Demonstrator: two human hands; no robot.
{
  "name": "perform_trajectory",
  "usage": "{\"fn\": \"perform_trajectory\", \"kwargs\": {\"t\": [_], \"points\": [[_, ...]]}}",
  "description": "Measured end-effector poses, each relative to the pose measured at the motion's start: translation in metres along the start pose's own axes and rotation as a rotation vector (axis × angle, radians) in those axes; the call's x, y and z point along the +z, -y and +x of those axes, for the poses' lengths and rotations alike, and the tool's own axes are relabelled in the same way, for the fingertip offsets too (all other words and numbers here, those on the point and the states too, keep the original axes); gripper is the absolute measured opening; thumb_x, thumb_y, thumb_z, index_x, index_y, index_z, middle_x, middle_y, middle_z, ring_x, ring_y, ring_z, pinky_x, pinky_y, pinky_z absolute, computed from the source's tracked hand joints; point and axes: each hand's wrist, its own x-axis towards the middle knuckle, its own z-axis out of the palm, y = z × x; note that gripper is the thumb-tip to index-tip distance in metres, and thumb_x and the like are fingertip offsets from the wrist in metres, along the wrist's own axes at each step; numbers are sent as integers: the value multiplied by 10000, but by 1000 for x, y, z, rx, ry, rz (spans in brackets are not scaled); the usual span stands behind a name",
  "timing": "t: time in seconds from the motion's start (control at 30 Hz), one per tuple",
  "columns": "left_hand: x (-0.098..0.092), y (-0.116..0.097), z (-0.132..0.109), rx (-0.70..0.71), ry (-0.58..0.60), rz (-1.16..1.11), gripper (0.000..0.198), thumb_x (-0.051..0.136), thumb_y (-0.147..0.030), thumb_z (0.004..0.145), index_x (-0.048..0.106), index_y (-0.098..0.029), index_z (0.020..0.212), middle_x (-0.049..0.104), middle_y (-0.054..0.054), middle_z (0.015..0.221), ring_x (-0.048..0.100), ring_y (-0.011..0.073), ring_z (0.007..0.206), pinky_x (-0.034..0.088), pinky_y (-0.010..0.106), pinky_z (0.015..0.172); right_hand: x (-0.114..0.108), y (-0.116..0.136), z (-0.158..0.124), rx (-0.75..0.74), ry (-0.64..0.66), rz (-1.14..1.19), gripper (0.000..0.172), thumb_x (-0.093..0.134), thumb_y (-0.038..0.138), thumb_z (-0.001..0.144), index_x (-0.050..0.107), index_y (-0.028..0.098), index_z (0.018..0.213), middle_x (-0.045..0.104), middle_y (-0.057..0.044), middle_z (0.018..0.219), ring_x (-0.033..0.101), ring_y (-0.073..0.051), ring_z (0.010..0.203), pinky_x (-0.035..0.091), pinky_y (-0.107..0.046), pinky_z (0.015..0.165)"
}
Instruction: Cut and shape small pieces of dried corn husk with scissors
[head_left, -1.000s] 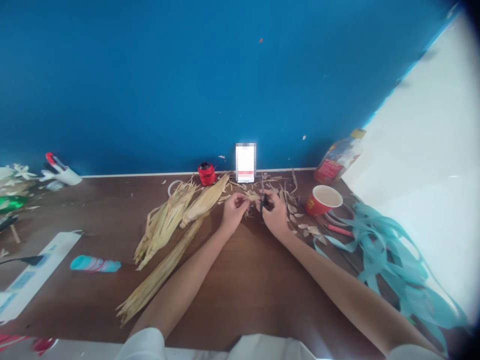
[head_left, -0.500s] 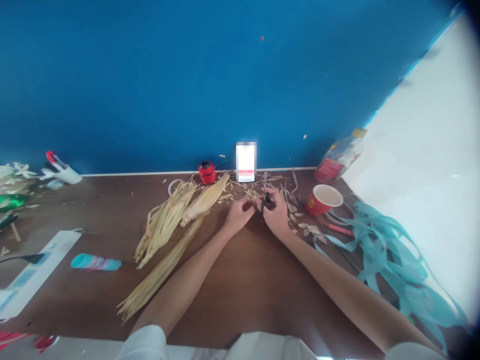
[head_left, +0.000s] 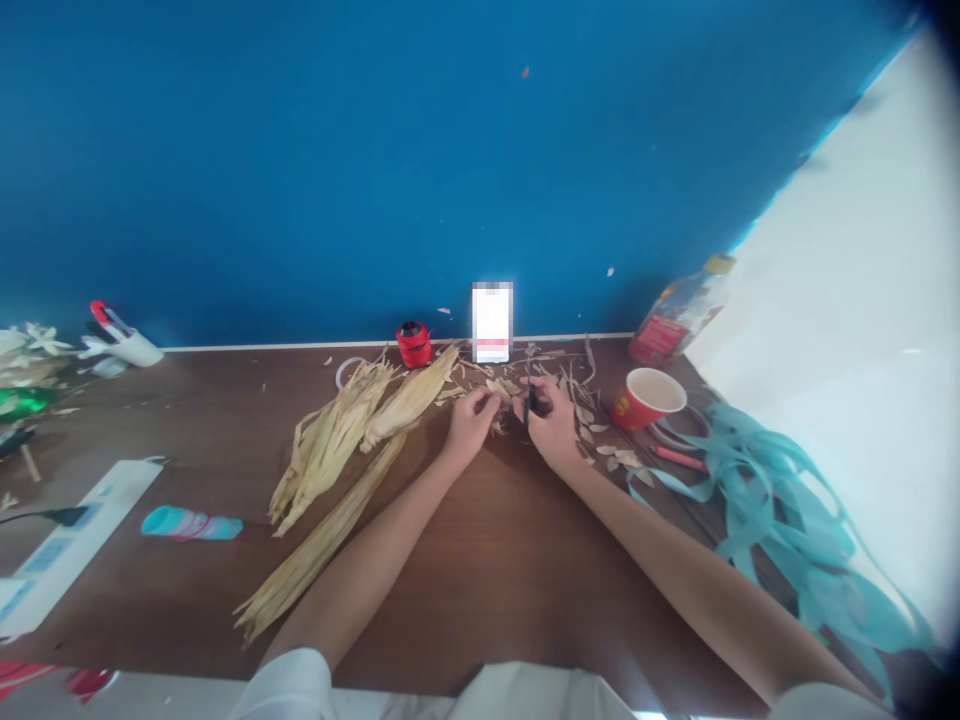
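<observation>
Long, fibrous dried husks [head_left: 330, 450] on the smooth brown tabletop [head_left: 480, 580]; thin, petal-shaped scraps [head_left: 619, 458] strewn to their right. Versus half a second ago, left hand [head_left: 472, 423] sits slightly further left, gap to right hand [head_left: 553, 425] wider. Left pinches a small pale piece [head_left: 503, 388] between the hands. Right is curled around black-handled scissors [head_left: 532, 398], blades pointing wallward.

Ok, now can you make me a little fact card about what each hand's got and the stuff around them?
Left hand: pinching a small pale piece
Right hand: holding black-handled scissors
Left side: dried husks, blue tube
Right side: red cup, teal ribbon, bottle
Table: brown
Wall behind: blue
</observation>
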Motion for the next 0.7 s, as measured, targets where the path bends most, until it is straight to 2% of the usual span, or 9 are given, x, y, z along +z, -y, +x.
{"fn": "perform_trajectory", "kwargs": {"t": [0.1,0.2,0.3,0.53,0.7], "points": [[-3,-2,2,-40,-115,-86,255,603,-405,798,645,-153,796,631,31,713,524,96,563,375,190,483,2,-5,1,34,90,9,324,614,258,709,618,172,1022,683,-29,819,635,-172,734,511,-296,698],[-5,-2,3,-42,-183,-147,242,598,-395,798,618,-157,765,578,5,621,506,87,538,355,183,481,3,-5,1,23,183,-37,304,591,230,694,652,170,985,697,-25,818,647,-186,760,514,-298,708],[-6,0,3,-27,-179,-190,229,579,-384,815,584,-165,749,542,-12,572,502,87,534,355,181,489,3,-1,0,4,220,-112,309,581,221,688,685,173,975,710,-25,836,655,-195,773,514,-296,711],[-7,2,3,1,-180,-249,228,589,-401,811,535,-180,803,532,-23,637,506,79,548,387,182,506,1,5,-3,-53,338,-290,310,579,209,693,722,208,969,721,-3,816,653,-186,743,489,-269,691],[-6,2,3,9,-176,-233,255,595,-429,816,530,-183,820,542,-19,671,505,72,548,392,179,505,1,6,-4,-81,333,-345,336,574,197,695,720,211,998,725,-2,828,657,-186,750,474,-255,674]]}}
